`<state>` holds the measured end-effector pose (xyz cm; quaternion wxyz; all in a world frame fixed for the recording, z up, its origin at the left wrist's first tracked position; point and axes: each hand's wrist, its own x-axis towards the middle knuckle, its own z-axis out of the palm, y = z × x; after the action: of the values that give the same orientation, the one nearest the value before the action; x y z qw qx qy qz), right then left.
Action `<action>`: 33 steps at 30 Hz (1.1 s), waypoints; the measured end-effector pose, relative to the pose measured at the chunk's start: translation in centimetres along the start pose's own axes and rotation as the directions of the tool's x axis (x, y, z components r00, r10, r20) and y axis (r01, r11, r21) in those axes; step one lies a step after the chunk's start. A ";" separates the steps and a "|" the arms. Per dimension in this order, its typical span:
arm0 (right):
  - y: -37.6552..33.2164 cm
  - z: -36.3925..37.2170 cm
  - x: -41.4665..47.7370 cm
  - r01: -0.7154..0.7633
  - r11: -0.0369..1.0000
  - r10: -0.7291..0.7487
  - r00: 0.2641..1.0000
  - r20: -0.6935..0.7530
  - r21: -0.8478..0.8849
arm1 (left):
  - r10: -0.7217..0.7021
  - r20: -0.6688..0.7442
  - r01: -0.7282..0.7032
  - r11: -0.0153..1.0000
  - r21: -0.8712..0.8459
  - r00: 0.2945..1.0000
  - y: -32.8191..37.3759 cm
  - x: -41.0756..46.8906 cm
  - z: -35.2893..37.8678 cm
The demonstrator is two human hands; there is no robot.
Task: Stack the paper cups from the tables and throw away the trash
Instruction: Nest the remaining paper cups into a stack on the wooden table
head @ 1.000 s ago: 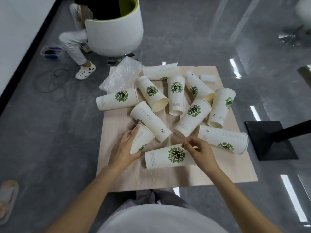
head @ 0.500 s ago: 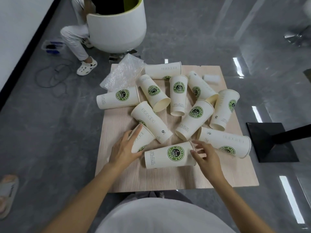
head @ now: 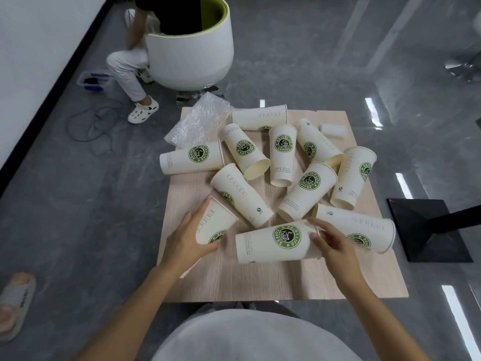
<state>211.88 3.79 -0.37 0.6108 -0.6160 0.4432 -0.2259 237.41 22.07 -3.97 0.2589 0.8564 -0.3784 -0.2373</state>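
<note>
Close to the table's [head: 260, 282] near edge the logo cup [head: 270, 243] lies on its side, long axis along that edge, base pointing at the left hand [head: 190, 238], which grips the corner cup [head: 216, 222] as before. The right hand [head: 333, 246], earlier just beside the mouth, now curls round its rim. Bubble wrap [head: 200, 121] overhangs the far-left corner

Both bare forearms reached forward from the near edge, spread apart in a V. The left hand [head: 187, 238] wrapped its fingers round the near end of the near-left white paper cup with a green logo [head: 217, 221]. The right hand [head: 335, 246], fingers bent, gripped the right-hand mouth end of the lying white paper cup with a round green logo [head: 270, 243].
</note>
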 end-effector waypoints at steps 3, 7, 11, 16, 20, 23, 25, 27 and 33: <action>-1.7 -0.8 0.3 0.061 0.997 -0.058 0.996 -0.060 0.038 | 0.022 -0.003 -0.022 0.999 -0.036 1.000 0.1 0.3 -0.7; -4.2 -0.9 1.3 0.165 0.985 -0.158 0.978 -0.135 0.043 | 0.078 0.008 -0.077 0.995 -0.067 0.997 0.7 0.7 -1.7; -6.3 -0.2 2.5 0.245 0.969 -0.239 0.957 -0.167 0.018 | 0.130 0.044 -0.128 0.991 -0.050 0.991 1.3 0.7 -2.3; -6.9 1.6 3.3 0.284 0.957 -0.289 0.951 -0.110 -0.059 | 0.200 0.089 -0.194 0.978 -0.077 0.976 2.5 0.6 -2.4; -6.6 3.4 2.9 0.278 0.958 -0.279 0.960 -0.011 -0.066 | 0.233 0.129 -0.227 0.972 -0.062 0.964 3.8 0.2 -2.3; -6.3 4.2 2.8 0.278 0.958 -0.277 0.961 0.021 -0.075 | 0.222 0.171 -0.215 0.975 -0.060 0.960 4.2 0.0 -2.0; -6.1 4.7 2.7 0.265 0.962 -0.262 0.964 0.045 -0.067 | 0.216 0.192 -0.208 0.976 -0.058 0.957 4.5 0.0 -1.7; -6.0 5.5 2.5 0.254 0.965 -0.249 0.965 0.084 -0.058 | 0.207 0.195 -0.198 0.978 -0.065 0.959 5.0 0.0 -1.5; -5.0 7.8 1.4 0.239 0.969 -0.223 0.954 0.203 -0.059 | 0.191 0.193 -0.171 0.979 -0.113 0.963 6.5 0.0 -0.6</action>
<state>220.34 6.26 2.83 0.5944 -0.7076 0.3153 -0.2157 234.35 18.49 0.57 0.2803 0.7763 -0.4677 -0.3163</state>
